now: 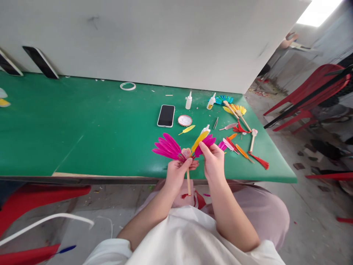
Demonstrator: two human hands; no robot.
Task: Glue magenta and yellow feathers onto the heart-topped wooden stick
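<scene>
My left hand (178, 173) grips a feather fan by its wooden stick (188, 182), just over the near edge of the green table (91, 132). The fan's magenta feathers (167, 146) spread to the left of a small heart-shaped hub (186, 152). My right hand (213, 162) pinches a yellow feather (199, 140) and holds it against the fan's right side, over more magenta feathers (207, 141). A red tassel (184, 195) hangs at the bottom of the stick, above my lap.
On the table lie a black phone (166, 115), a round dish (184, 120), two small glue bottles (188, 101) (211, 102), tweezers (215, 123), loose feathers (230, 144) and finished fans (234, 109). A tape ring (128, 86) lies near the wall. Red chairs (311, 95) stand right.
</scene>
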